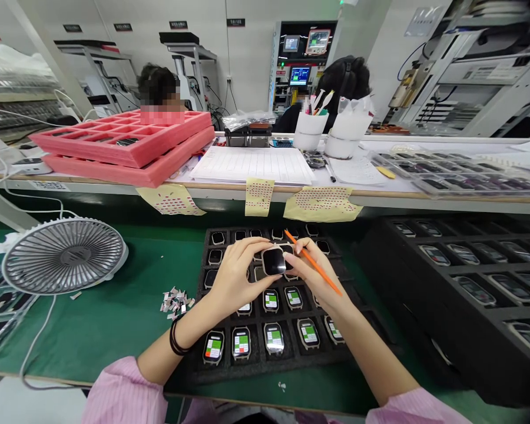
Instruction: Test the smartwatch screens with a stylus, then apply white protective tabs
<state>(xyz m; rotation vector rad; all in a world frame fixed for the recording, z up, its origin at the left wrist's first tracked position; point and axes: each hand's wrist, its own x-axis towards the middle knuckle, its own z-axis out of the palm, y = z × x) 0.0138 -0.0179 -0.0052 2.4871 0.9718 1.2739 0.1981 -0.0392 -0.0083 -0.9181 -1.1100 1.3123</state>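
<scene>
Above the black foam tray [265, 366], my left hand [236, 277] grips a smartwatch body [274, 262] by its edges, dark screen facing up. My right hand [320, 274] pinches near its right side, with a thin orange stick [313, 262] held across the fingers. A second pale-rimmed dark piece [290, 252] shows just behind the first; whether the two are joined I cannot tell. Below my hands, several watches sit in the tray's compartments, among them a lit watch [241, 343] with green and white blocks on its screen.
To the left lie a grey fan [66, 254] and a pile of small metallic pieces [175, 301]. Stacked black foam trays [406, 282] with watches stand to the right. The shelf [229, 187] above holds pink foam trays [128, 147], paper sheets [251, 165] and white cups [310, 131]. Two people are beyond.
</scene>
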